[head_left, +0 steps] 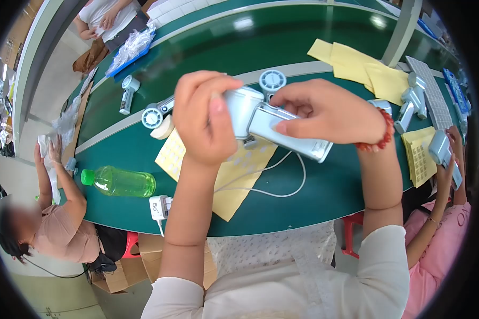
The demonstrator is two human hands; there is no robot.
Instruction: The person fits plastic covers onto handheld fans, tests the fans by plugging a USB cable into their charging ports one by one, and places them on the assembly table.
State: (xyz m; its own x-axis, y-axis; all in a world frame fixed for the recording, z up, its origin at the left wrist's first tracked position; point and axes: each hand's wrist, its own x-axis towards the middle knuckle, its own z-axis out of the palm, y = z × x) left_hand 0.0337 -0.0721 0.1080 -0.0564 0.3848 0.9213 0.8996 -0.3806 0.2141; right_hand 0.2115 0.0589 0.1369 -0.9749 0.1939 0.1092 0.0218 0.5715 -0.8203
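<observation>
Above the green table I hold a light blue handheld fan (298,139) with both hands. My left hand (205,118) is wrapped around the fan's head, fingers curled over it. My right hand (327,112), with a red bead bracelet at the wrist, grips the handle, thumb along its near face and fingers bent behind. The handle sits at an angle to the head. Beneath the hands lies a yellow sticker sheet (231,199), with a white cable (274,195) over it. Just beyond is another fan (272,81); one more fan (153,117) lies left of my left hand.
A green-capped bottle (125,182) lies on its side beside a white charger (158,207). Yellow sheets (380,80) and several fans (410,103) are at the right. One co-worker (64,223) sits left; another, in pink, holds a fan (440,149) at right.
</observation>
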